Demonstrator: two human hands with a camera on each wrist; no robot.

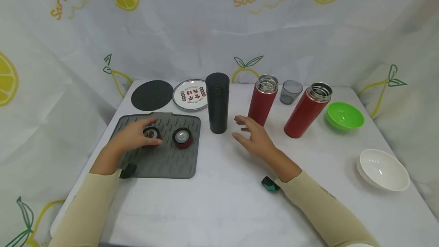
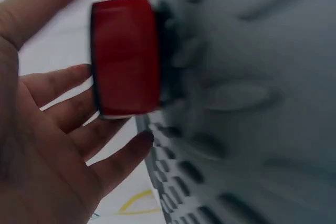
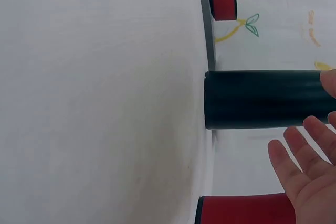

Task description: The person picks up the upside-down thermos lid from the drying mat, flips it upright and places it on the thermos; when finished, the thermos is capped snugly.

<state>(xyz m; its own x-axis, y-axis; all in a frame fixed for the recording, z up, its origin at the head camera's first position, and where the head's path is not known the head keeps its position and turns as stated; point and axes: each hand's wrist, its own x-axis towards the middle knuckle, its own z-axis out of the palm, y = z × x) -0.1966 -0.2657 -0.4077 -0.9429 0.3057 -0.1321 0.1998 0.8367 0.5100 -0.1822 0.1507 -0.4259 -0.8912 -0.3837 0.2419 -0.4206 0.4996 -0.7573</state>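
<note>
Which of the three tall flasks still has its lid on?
The black flask, left of both; the two red flasks stand open, steel mouths showing.

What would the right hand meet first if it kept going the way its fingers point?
Probably the black flask. The right hand is open, fingers aimed up-left between it and the red flask; the wrist view shows the black one straight ahead, though depth is unclear.
</note>
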